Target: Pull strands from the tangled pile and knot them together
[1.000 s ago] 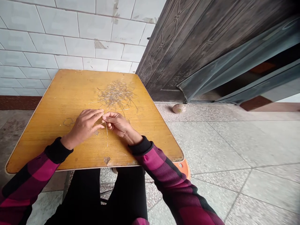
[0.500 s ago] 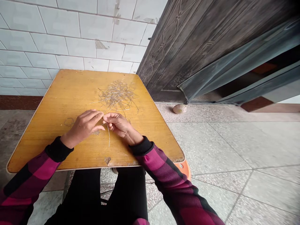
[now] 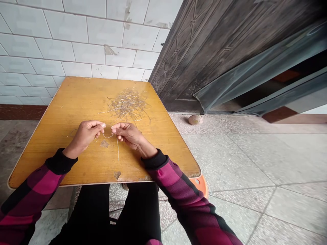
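Head view: your left hand and right hand hover low over the near middle of the wooden table, a short gap between them. Both pinch one wire strand, thumb against fingertips, closed tight. The strand sags in a shallow loop running left to right between the pinches. Its free tail runs straight from your right pinch toward you, end pointing at the near table edge. The tangled wire pile lies just beyond your hands.

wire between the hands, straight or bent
Bent: the wire sags in a curve between left hand and right hand, one end trailing down.
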Demonstrator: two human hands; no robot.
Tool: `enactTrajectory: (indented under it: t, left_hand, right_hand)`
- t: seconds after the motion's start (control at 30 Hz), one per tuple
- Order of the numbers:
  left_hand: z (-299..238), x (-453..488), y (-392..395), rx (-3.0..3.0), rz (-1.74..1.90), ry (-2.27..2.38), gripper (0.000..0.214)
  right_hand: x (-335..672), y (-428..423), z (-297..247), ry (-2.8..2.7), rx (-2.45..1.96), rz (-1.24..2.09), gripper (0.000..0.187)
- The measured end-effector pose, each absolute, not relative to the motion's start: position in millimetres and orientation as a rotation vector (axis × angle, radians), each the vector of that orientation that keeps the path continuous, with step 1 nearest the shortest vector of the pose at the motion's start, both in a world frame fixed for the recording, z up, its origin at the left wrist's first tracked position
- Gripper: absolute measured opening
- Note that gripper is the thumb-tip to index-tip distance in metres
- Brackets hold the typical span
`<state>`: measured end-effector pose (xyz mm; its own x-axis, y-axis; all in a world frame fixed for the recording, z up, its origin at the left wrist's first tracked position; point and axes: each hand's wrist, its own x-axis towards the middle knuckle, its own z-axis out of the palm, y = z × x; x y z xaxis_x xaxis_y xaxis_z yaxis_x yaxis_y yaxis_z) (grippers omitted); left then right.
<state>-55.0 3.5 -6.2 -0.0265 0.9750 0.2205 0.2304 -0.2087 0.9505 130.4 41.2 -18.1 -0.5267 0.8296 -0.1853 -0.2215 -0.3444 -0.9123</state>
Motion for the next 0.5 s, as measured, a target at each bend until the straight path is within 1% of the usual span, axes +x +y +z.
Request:
enactTrajectory:
  t: [0.27, 0.4, 0.5]
  left_hand:
    - [-1.0, -48.5, -0.9, 1.403, 1.224, 1.249, 0.020]
    - [-0.7, -46.4, -1.7, 1.314, 1.282, 1.236, 0.017]
    - [0.8, -46.4, -2.2, 1.216, 1.343, 1.219, 0.017]
  right_hand:
    - [129.2, 39.4, -17.9, -1.202, -0.857, 1.909, 0.033]
    - [129.9, 38.8, -15.9, -1.254, -0.870, 1.848, 0.034]
    - [132.2, 40.6, -14.9, -1.260, -0.869, 1.775, 0.030]
